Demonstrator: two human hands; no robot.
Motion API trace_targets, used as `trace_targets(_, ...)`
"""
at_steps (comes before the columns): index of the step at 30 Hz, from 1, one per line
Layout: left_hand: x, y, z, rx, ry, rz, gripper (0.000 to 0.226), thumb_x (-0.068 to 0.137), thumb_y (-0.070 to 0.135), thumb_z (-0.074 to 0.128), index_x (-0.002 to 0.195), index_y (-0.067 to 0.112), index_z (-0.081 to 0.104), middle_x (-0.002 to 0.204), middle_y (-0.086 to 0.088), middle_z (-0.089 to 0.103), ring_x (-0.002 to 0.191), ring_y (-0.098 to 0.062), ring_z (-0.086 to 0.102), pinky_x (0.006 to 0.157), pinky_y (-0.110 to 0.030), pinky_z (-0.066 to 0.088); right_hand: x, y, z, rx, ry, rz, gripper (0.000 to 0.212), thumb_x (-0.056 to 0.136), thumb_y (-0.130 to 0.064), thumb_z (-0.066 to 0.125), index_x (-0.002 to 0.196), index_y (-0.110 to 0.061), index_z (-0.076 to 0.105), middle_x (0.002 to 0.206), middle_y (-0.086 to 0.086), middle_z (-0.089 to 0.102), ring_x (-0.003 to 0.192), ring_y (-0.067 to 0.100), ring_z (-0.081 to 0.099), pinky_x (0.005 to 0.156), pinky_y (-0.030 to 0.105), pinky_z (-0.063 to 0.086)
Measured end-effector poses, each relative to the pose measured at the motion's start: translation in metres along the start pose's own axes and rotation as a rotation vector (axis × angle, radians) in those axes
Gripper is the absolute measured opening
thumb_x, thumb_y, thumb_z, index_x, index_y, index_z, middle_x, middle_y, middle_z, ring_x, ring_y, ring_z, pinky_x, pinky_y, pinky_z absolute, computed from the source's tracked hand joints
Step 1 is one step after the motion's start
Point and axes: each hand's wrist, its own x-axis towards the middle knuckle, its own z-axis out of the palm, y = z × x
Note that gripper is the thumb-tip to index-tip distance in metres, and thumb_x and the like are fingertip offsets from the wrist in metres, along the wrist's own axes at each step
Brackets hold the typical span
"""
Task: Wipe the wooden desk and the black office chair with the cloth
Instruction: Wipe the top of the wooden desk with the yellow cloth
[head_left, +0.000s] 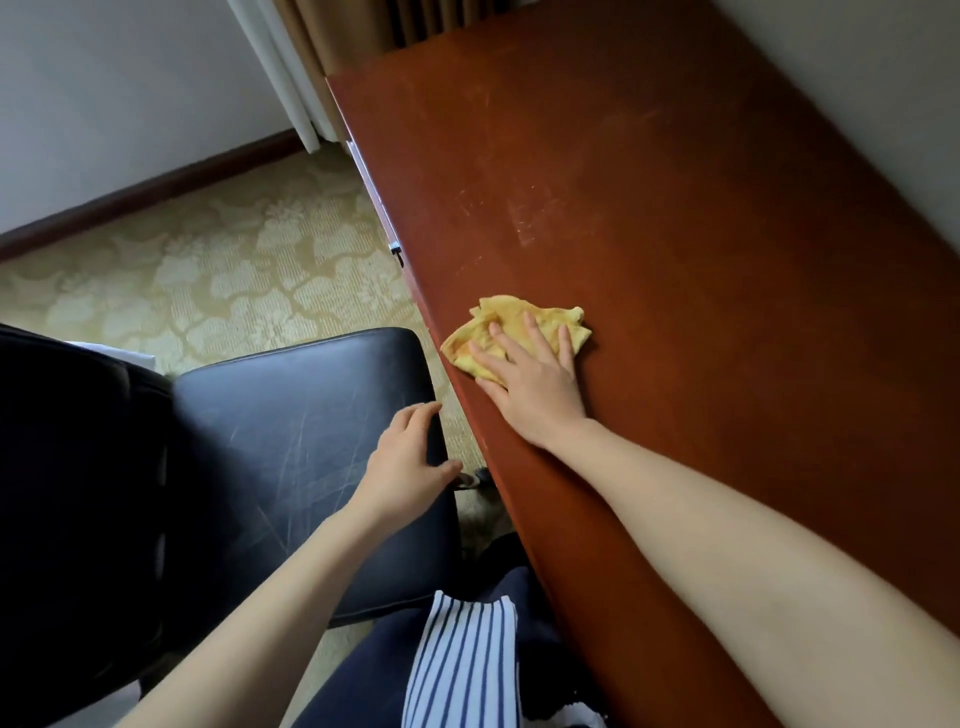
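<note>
— Yellow cloth (511, 332), crumpled, lies on the red-brown wooden bench (701, 208) close to its near edge. What is on it?

— The right hand (530, 374), palm down, fingers (531, 326) straight and spread wide, pressing the cloth flat to the bench top.

— And the left hand (408, 460)?

— It rests on the front corner of the black office chair (291, 447), fingers loosely curved over the seat's edge, thumb beside it; whether it truly grips the seat I cannot tell.

— Where does the chair stand?

— Just beside the bench, on a pale patterned carpet (208, 270). Scuffs mark the bench top beyond the cloth. A striped garment (462, 660) shows at the bottom.
</note>
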Motion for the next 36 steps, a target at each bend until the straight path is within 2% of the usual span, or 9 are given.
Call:
trace_targets(5, 0.020, 0.014, 0.003, 0.137, -0.060, 0.080, 0.089, 0.081, 0.013, 0.068, 0.151, 0.014, 0.013, 0.160, -0.005, 0.006, 0.145, -0.020, 0.012, 0.109, -0.035, 0.026, -0.069, 0.003, -0.002, -0.018, -0.037, -0.222, 0.044, 0.092, -0.043, 0.054, 0.135, -0.037, 0.050, 0.147, -0.005, 0.042, 0.143, 0.033, 0.022, 0.113, 0.062, 0.008)
trace_targets(9, 0.032, 0.024, 0.011, 0.381, -0.120, 0.111, 0.092, 0.080, 0.009, 0.061, 0.152, 0.011, 0.003, 0.160, -0.006, -0.006, 0.146, -0.024, 0.003, 0.113, -0.048, 0.022, -0.130, 0.012, -0.006, -0.085, -0.051, -0.332, 0.046, 0.080, -0.042, 0.071, 0.124, -0.034, 0.062, 0.137, -0.002, 0.055, 0.132, 0.037, 0.041, 0.103, 0.066, 0.029)
trace_targets(15, 0.036, 0.027, 0.022, 0.530, -0.129, 0.133, 0.084, 0.084, 0.006, 0.049, 0.150, 0.005, -0.003, 0.158, -0.014, -0.012, 0.147, -0.023, -0.007, 0.118, -0.045, 0.004, -0.191, 0.048, -0.009, -0.228, -0.131, -0.538, 0.054, 0.081, -0.047, 0.067, 0.133, -0.038, 0.052, 0.140, -0.004, 0.050, 0.135, 0.033, 0.038, 0.103, 0.062, 0.033)
trace_targets(18, 0.038, 0.024, 0.018, 0.618, -0.140, 0.155, 0.086, 0.081, 0.004, 0.047, 0.151, 0.010, -0.003, 0.159, -0.010, -0.010, 0.147, -0.025, -0.007, 0.116, -0.047, 0.002, -0.176, 0.066, -0.017, -0.236, -0.124, -0.644, 0.049, 0.085, -0.044, 0.064, 0.133, -0.039, 0.053, 0.138, -0.005, 0.053, 0.133, 0.032, 0.041, 0.099, 0.061, 0.040)
trace_targets(20, 0.040, 0.021, 0.011, 0.547, -0.187, 0.115, 0.087, 0.081, 0.004, 0.046, 0.152, 0.016, -0.003, 0.160, -0.003, -0.011, 0.147, -0.027, -0.007, 0.116, -0.049, -0.001, -0.154, 0.069, -0.023, -0.209, -0.114, -0.661, 0.044, 0.087, -0.041, 0.061, 0.131, -0.037, 0.055, 0.136, -0.003, 0.055, 0.130, 0.033, 0.045, 0.096, 0.061, 0.042)
trace_targets(24, 0.036, 0.012, 0.002, 0.422, -0.135, 0.081, 0.086, 0.083, 0.007, 0.046, 0.152, 0.024, -0.003, 0.161, 0.005, -0.004, 0.147, -0.025, -0.009, 0.115, -0.050, -0.007, -0.096, 0.065, -0.033, -0.193, -0.150, -0.582, 0.044, 0.088, -0.038, 0.063, 0.132, -0.034, 0.055, 0.140, 0.001, 0.050, 0.133, 0.037, 0.040, 0.101, 0.063, 0.036)
trace_targets(27, 0.025, 0.002, -0.001, 0.357, -0.064, 0.047, 0.084, 0.086, 0.010, 0.048, 0.152, 0.025, -0.002, 0.161, 0.003, -0.003, 0.147, -0.024, -0.009, 0.115, -0.050, -0.006, -0.044, 0.059, -0.034, -0.218, -0.217, -0.486, 0.046, 0.098, -0.042, 0.043, 0.143, -0.040, 0.035, 0.155, -0.004, 0.027, 0.145, 0.032, 0.015, 0.114, 0.059, 0.013)
trace_targets(29, 0.017, -0.004, -0.003, 0.341, -0.041, 0.033, 0.082, 0.087, 0.010, 0.048, 0.152, 0.025, -0.001, 0.161, 0.002, -0.004, 0.147, -0.024, -0.009, 0.115, -0.050, -0.006, -0.012, 0.050, -0.033, -0.229, -0.192, -0.423, 0.046, 0.099, -0.045, 0.036, 0.144, -0.043, 0.028, 0.157, -0.007, 0.019, 0.146, 0.028, 0.008, 0.116, 0.056, 0.008)
trace_targets(36, -0.006, -0.017, -0.013, 0.324, 0.023, 0.048, 0.079, 0.091, 0.015, 0.049, 0.152, 0.025, 0.000, 0.160, 0.003, -0.006, 0.146, -0.021, -0.011, 0.114, -0.050, -0.007, 0.039, -0.002, -0.021, -0.021, -0.113, -0.045, 0.044, 0.099, -0.047, 0.035, 0.142, -0.042, 0.035, 0.157, -0.007, 0.020, 0.146, 0.030, 0.003, 0.113, 0.061, 0.000)
